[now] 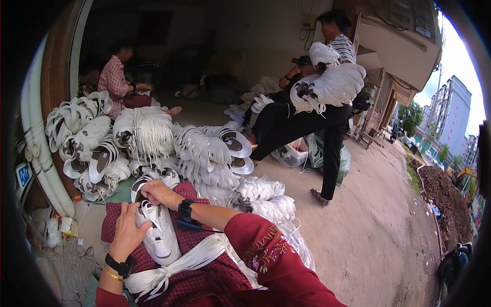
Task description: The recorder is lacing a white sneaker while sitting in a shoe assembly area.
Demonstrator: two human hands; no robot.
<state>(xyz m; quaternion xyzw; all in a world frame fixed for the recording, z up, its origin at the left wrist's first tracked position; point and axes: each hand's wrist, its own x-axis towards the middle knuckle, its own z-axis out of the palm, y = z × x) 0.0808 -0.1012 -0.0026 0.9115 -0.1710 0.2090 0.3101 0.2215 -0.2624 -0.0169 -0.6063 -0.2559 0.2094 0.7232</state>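
Observation:
A white sneaker (164, 244) with a grey-brown lining lies across my lap, toe toward me. My left hand (129, 231) grips its left side, thumb on the lacing area. Over the shoe's opening, my right hand (162, 194) is closed with fingers bent in a pinch; what lies between the fingertips is hidden. A white shoelace (145, 205) loops at the upper eyelets, between the two hands. Nearer to me, a knotted bundle of white shoelaces (192, 257) rests on the red-and-black checked cloth (204, 279) over my lap.
Stacks of white shoe uppers (204, 148) rise just beyond my lap, with more bundles (266, 197) to the right. A person (335, 46) carrying strung uppers (332, 87) steps across ahead. Another person (115, 79) sits back left. White pipes (41, 138) stand at left.

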